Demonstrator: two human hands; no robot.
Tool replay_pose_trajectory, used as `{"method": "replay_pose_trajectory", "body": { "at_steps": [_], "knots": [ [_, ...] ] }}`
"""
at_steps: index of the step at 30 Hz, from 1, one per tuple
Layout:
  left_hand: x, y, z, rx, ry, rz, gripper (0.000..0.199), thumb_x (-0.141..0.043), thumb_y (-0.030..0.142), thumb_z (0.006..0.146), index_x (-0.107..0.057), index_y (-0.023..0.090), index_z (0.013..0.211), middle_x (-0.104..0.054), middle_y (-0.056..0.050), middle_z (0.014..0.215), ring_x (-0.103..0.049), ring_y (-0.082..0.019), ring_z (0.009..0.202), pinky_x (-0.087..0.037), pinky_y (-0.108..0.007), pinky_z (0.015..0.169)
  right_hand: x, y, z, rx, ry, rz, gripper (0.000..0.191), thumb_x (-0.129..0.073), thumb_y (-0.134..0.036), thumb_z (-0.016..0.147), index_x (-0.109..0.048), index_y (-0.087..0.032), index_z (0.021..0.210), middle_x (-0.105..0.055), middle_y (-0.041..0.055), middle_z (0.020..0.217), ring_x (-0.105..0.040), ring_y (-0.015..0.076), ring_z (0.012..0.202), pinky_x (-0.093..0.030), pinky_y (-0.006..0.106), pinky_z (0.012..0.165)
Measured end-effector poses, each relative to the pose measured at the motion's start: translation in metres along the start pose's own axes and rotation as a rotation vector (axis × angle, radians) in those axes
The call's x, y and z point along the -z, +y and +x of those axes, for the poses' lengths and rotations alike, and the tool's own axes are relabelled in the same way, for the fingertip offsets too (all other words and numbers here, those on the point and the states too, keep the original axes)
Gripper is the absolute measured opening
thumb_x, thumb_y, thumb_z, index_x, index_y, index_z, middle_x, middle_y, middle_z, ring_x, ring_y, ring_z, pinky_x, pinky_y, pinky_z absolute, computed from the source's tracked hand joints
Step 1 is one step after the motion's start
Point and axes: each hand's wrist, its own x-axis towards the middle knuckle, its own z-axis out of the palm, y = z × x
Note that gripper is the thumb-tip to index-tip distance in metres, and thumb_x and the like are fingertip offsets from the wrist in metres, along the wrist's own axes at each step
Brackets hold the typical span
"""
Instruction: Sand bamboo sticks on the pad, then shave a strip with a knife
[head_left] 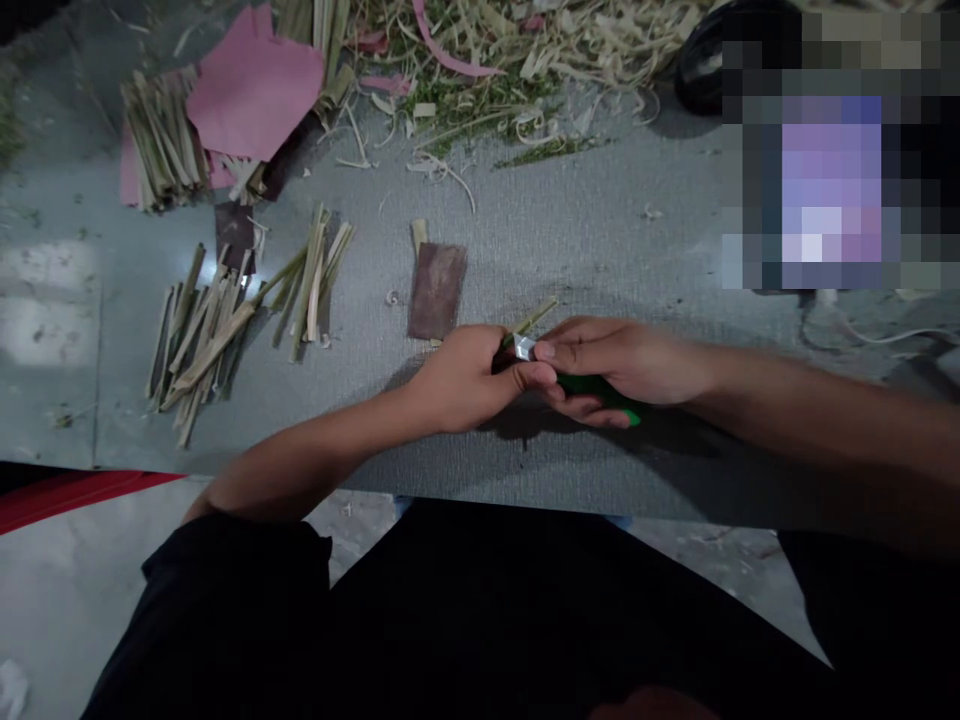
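Over the grey table [360, 410], my left hand [472, 378] grips a thin greenish plant strip [538, 312], whose far end sticks out past my fingers. My right hand [637, 360] is closed around a green-handled cutter knife [581, 386]. The knife's silver front part [524, 347] lies against the strip between both hands, and my left thumb reaches the right hand's fingers. Exactly where the blade touches is hidden. Just beyond my left hand lies a brown rectangular piece [437, 290], perhaps sandpaper, with a pale strip [418, 235] partly under it.
Loose cut strips [202, 340] and a smaller group [313, 290] lie to the left. Behind them, a strip bundle [165, 140] sits beside pink paper [259, 85]. Shavings [600, 40] pile along the back. A black rounded object [705, 65] and a white cable [877, 335] are right.
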Motion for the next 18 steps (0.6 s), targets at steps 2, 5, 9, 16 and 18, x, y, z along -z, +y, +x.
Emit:
{"method": "replay_pose_trajectory", "body": {
  "at_steps": [2,5,9,16,18],
  "knots": [
    [-0.001,0.000,0.000,-0.006,0.004,-0.013,0.080,-0.063,0.098,0.104,-0.066,0.021,0.079,-0.059,0.001,0.069,-0.050,-0.016,0.067,-0.037,-0.032,0.064,-0.001,0.003,0.000,0.017,0.015,-0.013,0.061,-0.094,-0.075,0.095,-0.063,-0.024,0.083,-0.052,-0.0037,0.065,-0.044,0.0108,0.046,-0.037,0.023,0.034],
    [-0.003,0.001,0.001,-0.027,0.003,-0.032,0.082,-0.057,0.097,0.107,-0.069,0.021,0.081,-0.064,-0.001,0.072,-0.056,-0.018,0.070,-0.041,-0.033,0.067,-0.003,0.006,0.000,0.035,0.042,-0.034,0.063,-0.090,-0.077,0.099,-0.062,-0.024,0.082,-0.048,-0.0052,0.060,-0.045,0.0106,0.043,-0.036,0.022,0.035],
    [-0.004,-0.002,0.002,-0.025,0.029,-0.025,0.084,-0.049,0.098,0.110,-0.064,0.022,0.078,-0.063,-0.001,0.071,-0.057,-0.018,0.070,-0.040,-0.033,0.066,-0.011,0.010,0.001,0.139,0.181,-0.031,0.064,-0.091,-0.078,0.098,-0.061,-0.024,0.083,-0.050,-0.0046,0.065,-0.045,0.0100,0.048,-0.039,0.022,0.038],
    [-0.003,-0.009,0.005,-0.073,0.109,-0.012,0.075,-0.065,0.097,0.104,-0.057,0.025,0.087,-0.064,-0.001,0.077,-0.059,-0.018,0.071,-0.043,-0.035,0.066,-0.005,0.006,0.002,0.043,0.057,-0.041,0.064,-0.086,-0.078,0.102,-0.060,-0.023,0.078,-0.045,-0.0063,0.057,-0.042,0.0095,0.039,-0.034,0.022,0.035],
    [-0.002,-0.009,0.007,-0.109,0.124,-0.016,0.073,-0.068,0.097,0.103,-0.055,0.026,0.090,-0.064,0.000,0.079,-0.060,-0.018,0.072,-0.045,-0.034,0.067,0.000,0.004,0.002,0.028,0.032,-0.040,0.061,-0.086,-0.073,0.103,-0.061,-0.023,0.078,-0.045,-0.0066,0.057,-0.041,0.0092,0.037,-0.032,0.022,0.033]
  ]
}}
